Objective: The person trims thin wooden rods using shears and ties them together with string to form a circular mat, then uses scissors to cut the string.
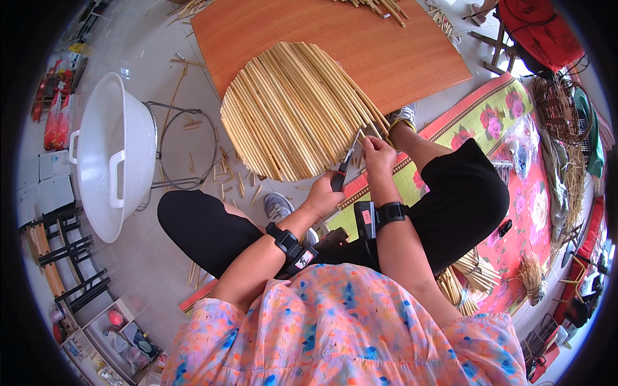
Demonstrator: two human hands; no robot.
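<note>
A rounded mat of pale straw-coloured sticks (286, 109) lies in front of me, partly over an orange wooden board (428, 55). My left hand (322, 198) grips the black-and-red handle of a cutting tool (341, 175), whose long metal blade reaches up to the mat's lower right edge. Just right of the blade, my right hand (378, 154) has its fingers closed on a stick end (365, 136) at that edge. Both of my wrists wear black strapped devices.
A white basin (102, 164) stands on its side at the left beside a metal ring frame. Cut pieces are scattered on the tiled floor (148, 257). A floral mat (534, 212) with stick bundles (476, 273) lies right. A red bag (534, 29) and stool occupy the upper right.
</note>
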